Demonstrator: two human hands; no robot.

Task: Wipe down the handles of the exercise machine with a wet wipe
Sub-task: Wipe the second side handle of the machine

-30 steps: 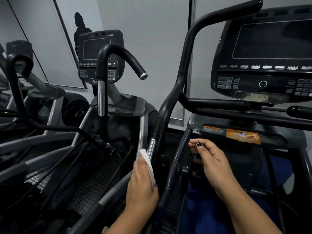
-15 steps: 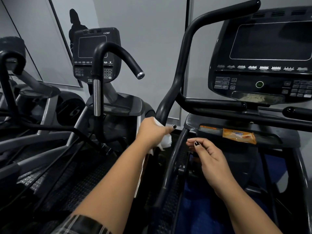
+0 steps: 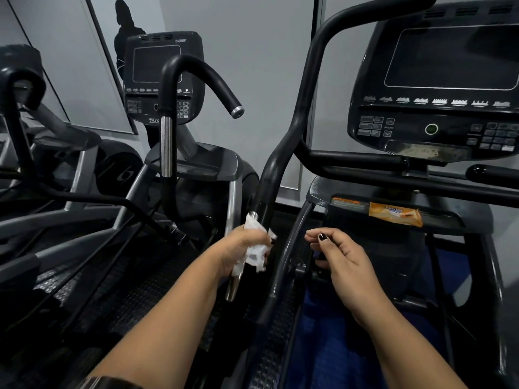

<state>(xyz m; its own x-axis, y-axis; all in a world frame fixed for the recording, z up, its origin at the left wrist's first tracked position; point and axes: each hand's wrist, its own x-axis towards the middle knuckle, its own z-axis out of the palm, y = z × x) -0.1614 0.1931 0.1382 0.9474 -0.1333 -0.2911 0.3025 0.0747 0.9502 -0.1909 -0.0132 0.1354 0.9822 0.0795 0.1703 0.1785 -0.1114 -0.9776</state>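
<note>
A tall black handle (image 3: 302,113) of the exercise machine curves up from centre frame to the top right. Lower down it carries a chrome grip strip (image 3: 235,284). My left hand (image 3: 238,249) is wrapped around that lower stretch, shut on a crumpled white wet wipe (image 3: 254,249) pressed against the chrome. My right hand (image 3: 341,262) hovers to the right of the handle with fingers loosely curled, holding nothing. The machine's console (image 3: 432,80) sits at the upper right.
An orange wipe packet (image 3: 394,214) lies on the ledge below the console. A second machine with a hooked black handle (image 3: 196,80) and its own console (image 3: 157,77) stands to the left. Black textured footplates (image 3: 134,299) lie below. Grey wall behind.
My left hand slid up the handle with the wipe, then came back down onto the chrome grip strip. My right hand has barely moved.
</note>
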